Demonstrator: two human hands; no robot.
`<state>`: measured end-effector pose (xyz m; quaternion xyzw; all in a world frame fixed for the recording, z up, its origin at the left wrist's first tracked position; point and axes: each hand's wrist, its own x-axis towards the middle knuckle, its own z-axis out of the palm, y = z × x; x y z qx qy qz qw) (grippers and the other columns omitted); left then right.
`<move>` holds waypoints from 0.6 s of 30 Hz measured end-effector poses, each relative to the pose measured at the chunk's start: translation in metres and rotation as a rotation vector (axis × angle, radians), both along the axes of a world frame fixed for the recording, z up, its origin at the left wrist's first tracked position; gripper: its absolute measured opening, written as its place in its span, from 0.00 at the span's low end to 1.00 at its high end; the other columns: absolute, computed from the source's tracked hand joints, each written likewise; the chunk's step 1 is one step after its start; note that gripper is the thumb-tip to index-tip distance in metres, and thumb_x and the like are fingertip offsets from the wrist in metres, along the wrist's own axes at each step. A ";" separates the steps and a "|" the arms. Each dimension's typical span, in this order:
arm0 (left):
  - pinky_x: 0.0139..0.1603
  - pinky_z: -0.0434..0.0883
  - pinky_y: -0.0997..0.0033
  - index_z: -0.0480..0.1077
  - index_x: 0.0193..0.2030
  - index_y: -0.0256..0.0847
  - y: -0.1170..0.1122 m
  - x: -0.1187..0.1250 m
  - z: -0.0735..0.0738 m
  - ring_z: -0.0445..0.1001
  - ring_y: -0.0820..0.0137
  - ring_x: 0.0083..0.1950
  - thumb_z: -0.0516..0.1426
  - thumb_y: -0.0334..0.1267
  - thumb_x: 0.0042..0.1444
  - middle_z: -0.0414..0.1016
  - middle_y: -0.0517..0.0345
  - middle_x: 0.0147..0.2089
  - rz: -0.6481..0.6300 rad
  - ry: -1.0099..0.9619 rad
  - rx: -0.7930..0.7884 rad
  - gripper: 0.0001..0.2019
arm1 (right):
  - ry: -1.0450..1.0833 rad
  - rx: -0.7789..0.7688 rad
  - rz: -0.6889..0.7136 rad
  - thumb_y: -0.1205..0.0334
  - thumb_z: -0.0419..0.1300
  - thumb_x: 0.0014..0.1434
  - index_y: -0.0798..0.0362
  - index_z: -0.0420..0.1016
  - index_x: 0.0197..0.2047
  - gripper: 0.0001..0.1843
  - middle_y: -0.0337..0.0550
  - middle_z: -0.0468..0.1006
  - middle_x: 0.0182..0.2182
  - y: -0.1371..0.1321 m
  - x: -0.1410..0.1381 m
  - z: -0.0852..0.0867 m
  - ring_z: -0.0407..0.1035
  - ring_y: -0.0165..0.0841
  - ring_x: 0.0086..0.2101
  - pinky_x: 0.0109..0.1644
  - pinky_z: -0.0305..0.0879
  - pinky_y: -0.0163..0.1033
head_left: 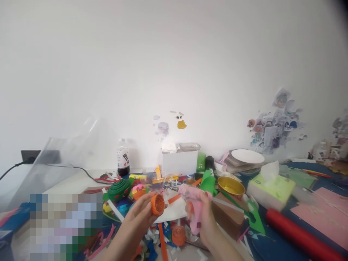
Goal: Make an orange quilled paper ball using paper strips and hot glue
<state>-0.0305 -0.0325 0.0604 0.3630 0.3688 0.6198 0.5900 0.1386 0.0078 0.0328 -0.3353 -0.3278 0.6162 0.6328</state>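
Observation:
My left hand (140, 212) grips a small orange corrugated-paper cup (157, 204), its hollow side turned to the right. In my right hand (206, 217) is a pink hot glue gun (195, 208), fingers wrapped round its handle, with the nozzle pointing left toward the cup but apart from it. A clear glue stick (228, 203) juts from the gun's back end. Below and between my hands lies a coiled orange paper roll (178, 235). A white plate (172, 213) sits behind them, partly hidden by my hands.
Paper scraps and strips litter the front. A green paper dome (119, 189) stands left, near a bottle (123, 157). To the right are a gold bowl (231, 185), a brown box (227, 214), a tissue pack (272, 186) and a red roll (301, 233).

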 end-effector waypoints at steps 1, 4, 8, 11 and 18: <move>0.54 0.66 0.61 0.70 0.41 0.43 0.000 0.000 -0.001 0.72 0.57 0.50 0.64 0.45 0.42 0.78 0.54 0.42 0.002 -0.003 0.001 0.18 | 0.013 0.034 0.021 0.42 0.55 0.49 0.53 0.70 0.28 0.21 0.38 0.71 0.15 0.000 0.000 0.000 0.63 0.30 0.16 0.18 0.58 0.32; 0.54 0.66 0.60 0.70 0.42 0.42 0.000 -0.001 -0.002 0.72 0.57 0.51 0.64 0.45 0.42 0.78 0.53 0.41 0.000 -0.008 -0.012 0.20 | 0.067 0.039 0.013 0.44 0.57 0.49 0.53 0.71 0.33 0.20 0.41 0.76 0.22 0.002 0.000 -0.004 0.69 0.34 0.23 0.23 0.63 0.34; 0.56 0.64 0.59 0.69 0.44 0.42 -0.001 -0.001 -0.001 0.71 0.57 0.52 0.62 0.46 0.44 0.77 0.53 0.44 0.004 0.011 -0.035 0.20 | 0.032 -0.036 -0.056 0.44 0.58 0.48 0.53 0.71 0.28 0.19 0.38 0.73 0.17 0.006 -0.001 -0.008 0.65 0.30 0.17 0.18 0.58 0.32; 0.57 0.64 0.58 0.68 0.44 0.42 -0.001 0.000 0.001 0.71 0.56 0.52 0.63 0.46 0.43 0.77 0.53 0.45 -0.003 0.010 -0.034 0.21 | 0.014 -0.064 -0.057 0.43 0.58 0.47 0.53 0.69 0.23 0.20 0.34 0.67 0.11 0.004 -0.001 -0.004 0.58 0.26 0.13 0.15 0.52 0.29; 0.55 0.66 0.59 0.69 0.44 0.42 0.000 0.000 -0.004 0.73 0.57 0.50 0.63 0.46 0.42 0.78 0.54 0.42 0.002 -0.003 -0.055 0.21 | 0.097 0.030 0.060 0.42 0.57 0.48 0.53 0.74 0.36 0.23 0.41 0.78 0.27 -0.004 0.002 0.013 0.71 0.35 0.29 0.27 0.65 0.34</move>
